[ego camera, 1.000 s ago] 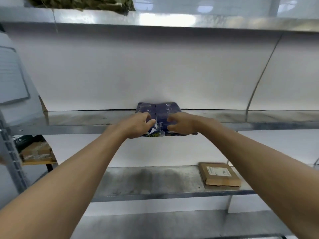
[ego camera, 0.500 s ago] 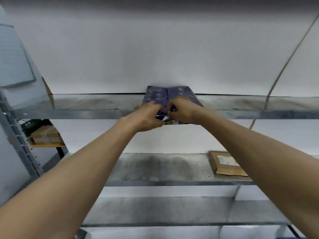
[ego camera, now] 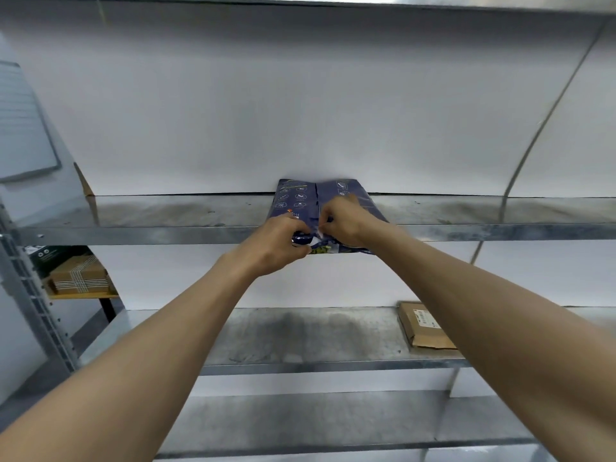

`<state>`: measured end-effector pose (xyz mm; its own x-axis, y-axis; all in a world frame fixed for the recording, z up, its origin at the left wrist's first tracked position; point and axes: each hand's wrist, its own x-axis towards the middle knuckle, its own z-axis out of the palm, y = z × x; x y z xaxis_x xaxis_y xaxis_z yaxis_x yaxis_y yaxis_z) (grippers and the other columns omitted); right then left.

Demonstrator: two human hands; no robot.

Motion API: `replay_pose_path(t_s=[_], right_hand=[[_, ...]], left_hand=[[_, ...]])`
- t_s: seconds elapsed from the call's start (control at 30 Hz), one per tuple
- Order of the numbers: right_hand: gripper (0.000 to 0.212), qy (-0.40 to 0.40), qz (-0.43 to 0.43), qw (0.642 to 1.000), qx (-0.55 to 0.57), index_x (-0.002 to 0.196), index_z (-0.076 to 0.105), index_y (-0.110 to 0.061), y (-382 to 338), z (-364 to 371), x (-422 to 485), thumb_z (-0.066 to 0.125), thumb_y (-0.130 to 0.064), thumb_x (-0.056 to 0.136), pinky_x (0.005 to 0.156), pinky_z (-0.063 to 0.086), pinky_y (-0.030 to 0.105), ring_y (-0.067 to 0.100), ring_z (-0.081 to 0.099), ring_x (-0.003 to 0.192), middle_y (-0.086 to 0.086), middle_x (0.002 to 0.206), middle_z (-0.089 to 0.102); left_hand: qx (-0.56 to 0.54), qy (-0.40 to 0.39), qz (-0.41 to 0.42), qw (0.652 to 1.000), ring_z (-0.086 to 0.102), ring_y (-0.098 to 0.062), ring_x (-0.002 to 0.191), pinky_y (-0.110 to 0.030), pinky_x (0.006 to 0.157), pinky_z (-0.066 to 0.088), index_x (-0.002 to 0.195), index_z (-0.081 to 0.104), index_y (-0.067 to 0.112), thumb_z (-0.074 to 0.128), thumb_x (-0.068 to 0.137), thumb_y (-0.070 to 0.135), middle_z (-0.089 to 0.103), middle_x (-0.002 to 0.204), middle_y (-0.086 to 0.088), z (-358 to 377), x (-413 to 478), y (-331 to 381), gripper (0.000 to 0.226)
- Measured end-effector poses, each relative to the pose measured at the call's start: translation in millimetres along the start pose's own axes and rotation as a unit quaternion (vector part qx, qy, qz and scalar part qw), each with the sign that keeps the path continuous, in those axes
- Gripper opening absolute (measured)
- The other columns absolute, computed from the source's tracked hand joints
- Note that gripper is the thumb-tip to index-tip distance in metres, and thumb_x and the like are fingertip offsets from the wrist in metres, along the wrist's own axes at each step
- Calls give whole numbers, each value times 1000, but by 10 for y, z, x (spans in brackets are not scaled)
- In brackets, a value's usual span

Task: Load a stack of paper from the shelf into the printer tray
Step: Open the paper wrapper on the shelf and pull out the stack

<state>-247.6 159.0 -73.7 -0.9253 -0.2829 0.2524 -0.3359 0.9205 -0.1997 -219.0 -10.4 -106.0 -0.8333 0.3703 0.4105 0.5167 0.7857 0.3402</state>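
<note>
Dark blue wrapped paper ream [ego camera: 301, 198] lies flat on the upper metal shelf [ego camera: 160, 216], back edge against the white wall, front end overhanging the shelf lip. Left hand [ego camera: 278, 243] and right hand [ego camera: 345, 221] are both on the front end of the ream, close together near its centre seam, fingers curled and pinching the wrapper where a bit of white shows between them; the exact extent of each grip under the fingers cannot be told. Lower shelf [ego camera: 300, 338] carries a flat brown cardboard parcel [ego camera: 420, 326] at right, partly hidden by the right forearm.
</note>
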Motion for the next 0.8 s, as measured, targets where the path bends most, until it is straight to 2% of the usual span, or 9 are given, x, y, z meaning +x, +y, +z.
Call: replay_pose_path(t_s=[0.07,0.13,0.23,0.33,0.4,0.47,0.53,0.63,0.8], right_hand=[[33,-14,8,1000,-13,56,54,-10,-30,9,0,52,-8,89,101,40,55,43,45,106,9,79,51],[38,-31,5,999,-26,58,39,-15,-88,-5,-62,44,-12,95,95,35,46,35,37,116,11,98,44],[37,-35,-15,999,-12,62,33,-16,-117,-48,-180,38,-21,99,87,34,42,33,34,115,10,104,37],[32,-60,-35,996,48,71,42,-9,-59,-105,-302,40,-23,99,83,38,35,30,36,103,15,102,44],[24,-73,-55,994,62,81,55,-9,-11,-147,-400,44,-24,97,84,38,32,28,41,105,11,103,51],[19,-79,-79,992,51,78,57,-24,26,-168,-511,49,-25,94,94,38,38,24,42,104,-6,92,50],[14,-80,-97,991,52,78,59,-23,54,-129,-594,53,-21,92,87,48,44,22,50,92,-8,85,57],[15,-50,-92,988,116,96,64,-12,59,-33,-676,52,-18,90,82,54,48,24,65,87,5,93,72],[29,2,-99,989,114,117,57,-15,87,49,-673,42,-15,93,86,49,37,21,60,97,4,112,65]], left_hand=[[-4,2,1,1000,60,-25,98,-35,89,50,117,70,9,70,84,19,62,114,-8,6,2,-12,34],[-11,2,1,1000,60,-25,97,-37,89,50,115,70,10,71,84,20,63,113,-8,-2,1,-20,32],[-36,2,-2,999,61,-23,97,-37,89,51,115,70,11,70,85,21,63,112,-6,-20,-7,-15,31],[-44,-8,-9,999,61,-23,91,-35,85,52,113,72,10,70,87,23,66,107,-7,-64,-17,8,28],[-66,-20,-10,998,63,-30,83,-44,81,56,98,73,9,69,86,33,69,95,-13,-92,-32,7,26],[-81,-16,-19,996,67,-32,82,-50,78,57,90,72,12,64,83,47,70,87,-14,-117,-50,17,36],[-48,4,-23,999,68,-28,81,-49,78,56,90,73,17,53,78,61,71,82,-7,-125,-49,17,50],[-3,26,-14,1000,67,-25,82,-47,81,53,93,73,22,48,81,55,73,83,-1,-134,-34,47,42],[3,66,-12,998,65,-30,82,-47,79,53,90,70,14,44,84,46,73,82,-6,-183,-7,62,42]])
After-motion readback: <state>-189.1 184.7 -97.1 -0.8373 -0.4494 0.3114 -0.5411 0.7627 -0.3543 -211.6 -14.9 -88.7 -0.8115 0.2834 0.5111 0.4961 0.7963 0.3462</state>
